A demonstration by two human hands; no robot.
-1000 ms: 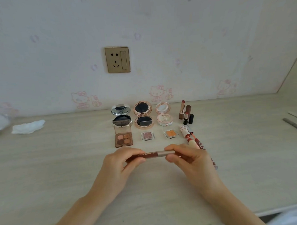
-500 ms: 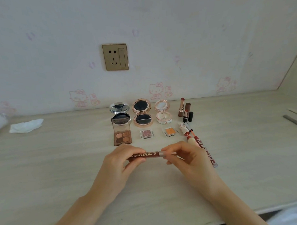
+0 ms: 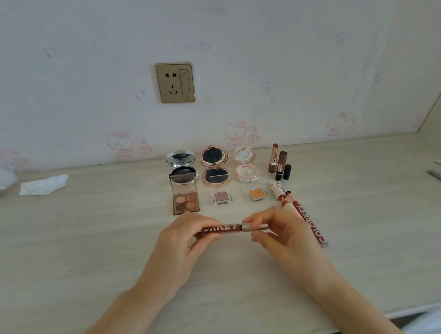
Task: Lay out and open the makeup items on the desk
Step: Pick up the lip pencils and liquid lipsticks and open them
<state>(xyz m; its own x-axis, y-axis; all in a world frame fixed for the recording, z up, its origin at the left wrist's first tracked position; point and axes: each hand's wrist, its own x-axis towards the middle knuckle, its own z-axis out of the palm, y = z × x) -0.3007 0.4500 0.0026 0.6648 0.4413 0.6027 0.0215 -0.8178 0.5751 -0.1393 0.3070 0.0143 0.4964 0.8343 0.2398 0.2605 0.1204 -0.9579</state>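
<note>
home bedroom | cartoon-cat wallpaper [image 3: 240, 133] | wall socket [image 3: 175, 82] | pale wood desk [image 3: 91, 248]

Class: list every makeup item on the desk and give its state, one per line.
Lip gloss tube: capped, held by left hand and right hand.
Three compacts: lids up.
Eyeshadow palette: open.
Two single eyeshadows: open.
Two lipsticks: uncapped, upright.
Second gloss tube: lying flat.

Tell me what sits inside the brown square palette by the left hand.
Inside the brown square palette, four round eyeshadow pans show, peach to brown. Its clear lid stands raised behind them. The left hand covers its near edge.
</note>
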